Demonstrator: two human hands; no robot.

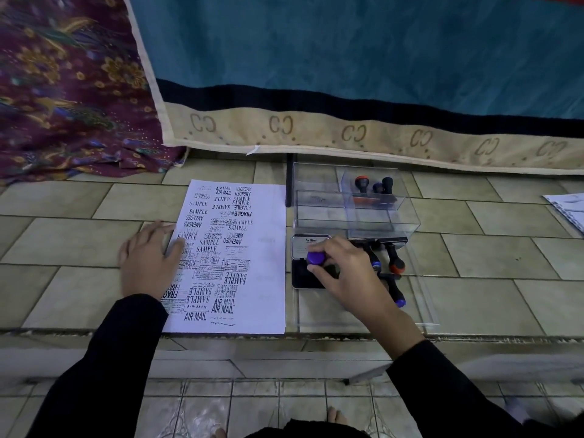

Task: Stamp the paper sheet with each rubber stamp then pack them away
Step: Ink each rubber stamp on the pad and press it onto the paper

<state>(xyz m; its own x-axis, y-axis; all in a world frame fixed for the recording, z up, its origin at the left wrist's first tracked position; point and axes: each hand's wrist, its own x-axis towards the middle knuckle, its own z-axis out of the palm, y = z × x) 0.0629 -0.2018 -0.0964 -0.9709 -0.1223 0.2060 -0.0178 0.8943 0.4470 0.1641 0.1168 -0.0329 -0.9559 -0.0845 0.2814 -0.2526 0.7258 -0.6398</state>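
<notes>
A white paper sheet point(262, 248) covered with black stamp prints lies on the tiled step. My left hand point(148, 257) rests flat on its left edge, fingers straight. My right hand point(344, 270) grips a rubber stamp with a purple knob point(316, 258) and holds it down on the open black ink pad point(301, 276), whose lid point(308, 245) stands up behind. Three more stamps lie right of the pad: one with a blue tip point(374, 260), one with a red knob point(396, 263), one with a purple knob point(398, 298). A clear plastic box point(319, 200) behind holds further stamps point(374, 188).
A clear flat lid point(423, 298) lies under the loose stamps. A blue carpet with a beige border point(347, 131) and a patterned purple cloth point(63, 90) lie behind. More papers point(568, 207) sit at the far right. The step's front edge runs just below the sheet.
</notes>
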